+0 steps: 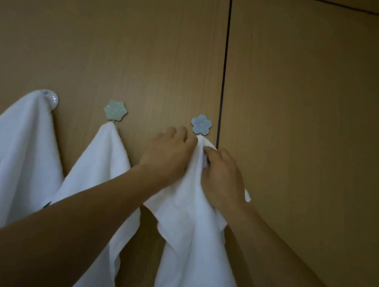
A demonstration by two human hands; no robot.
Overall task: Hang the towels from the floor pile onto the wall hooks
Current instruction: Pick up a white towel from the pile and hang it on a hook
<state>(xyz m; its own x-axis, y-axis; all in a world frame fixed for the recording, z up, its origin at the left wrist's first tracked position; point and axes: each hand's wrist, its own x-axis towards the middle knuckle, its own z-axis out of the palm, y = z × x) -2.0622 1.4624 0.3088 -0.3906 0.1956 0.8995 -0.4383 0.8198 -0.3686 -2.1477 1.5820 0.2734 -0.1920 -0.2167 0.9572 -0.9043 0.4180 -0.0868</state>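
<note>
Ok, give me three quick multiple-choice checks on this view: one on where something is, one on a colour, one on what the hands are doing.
1. The held towel has its top at: A the green hook; B the blue hook; C no hook.
2. The hook over the middle towel is: A red; B green; C black.
3. The held towel is gripped by: A the left hand only; B the right hand only; C both hands.
Answers: 1 B, its peak sits just under the blue hook. 2 B, the pale green hook is right above it. 3 C, fingers of both hands curl on the cloth near its top.
</note>
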